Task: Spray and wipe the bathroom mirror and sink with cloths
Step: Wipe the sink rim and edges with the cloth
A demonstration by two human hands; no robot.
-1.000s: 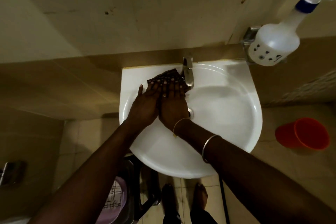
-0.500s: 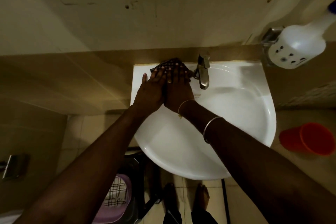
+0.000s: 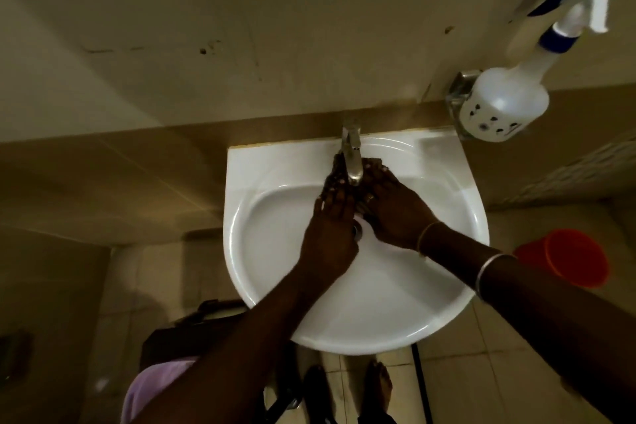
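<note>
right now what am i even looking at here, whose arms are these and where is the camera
The camera is worn on a person's head and looks down, so the two arms reaching in from the bottom are that person's own. There is no machine here. Below is a white wash basin with a metal tap at its back edge. The left hand and right hand press a dark patterned cloth against the basin just under the tap, wiping it. A white spray bottle with a blue collar sits in a holder on the wall to the right. An orange bucket stands on the floor, and the person's feet show below the basin.
</note>
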